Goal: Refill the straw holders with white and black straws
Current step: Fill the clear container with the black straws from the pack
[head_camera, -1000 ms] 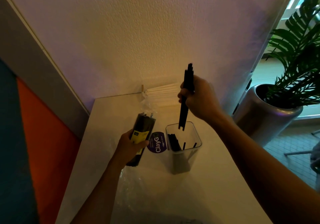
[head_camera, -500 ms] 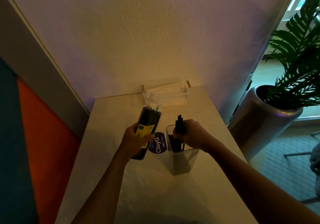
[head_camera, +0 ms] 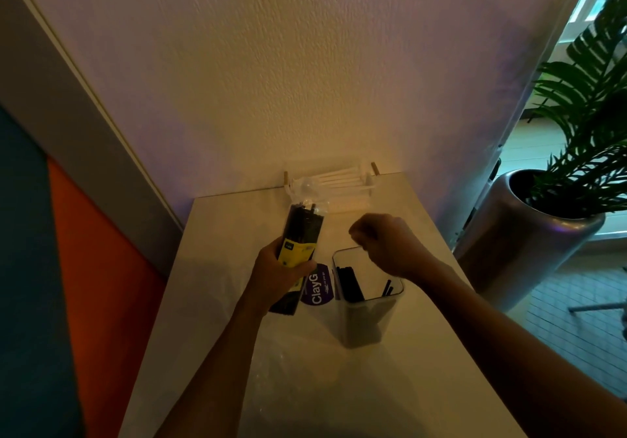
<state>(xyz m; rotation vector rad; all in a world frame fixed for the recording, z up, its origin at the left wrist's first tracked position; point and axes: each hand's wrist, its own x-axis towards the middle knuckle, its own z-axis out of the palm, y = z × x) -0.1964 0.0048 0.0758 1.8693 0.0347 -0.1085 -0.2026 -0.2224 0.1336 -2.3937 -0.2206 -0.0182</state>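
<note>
My left hand [head_camera: 283, 269] holds the pack of black straws [head_camera: 302, 234] over the bench [head_camera: 217, 268], my right hand [head_camera: 386, 244] is curled up with nothing in it above the clear straw holder [head_camera: 368, 298], which has only some black straws inside, so more must go in.

Two hands [head_camera: 283, 271] [head_camera: 390, 244], one straw pack [head_camera: 302, 230], one clear holder [head_camera: 368, 298], one potted plant [head_camera: 576, 139]
</note>
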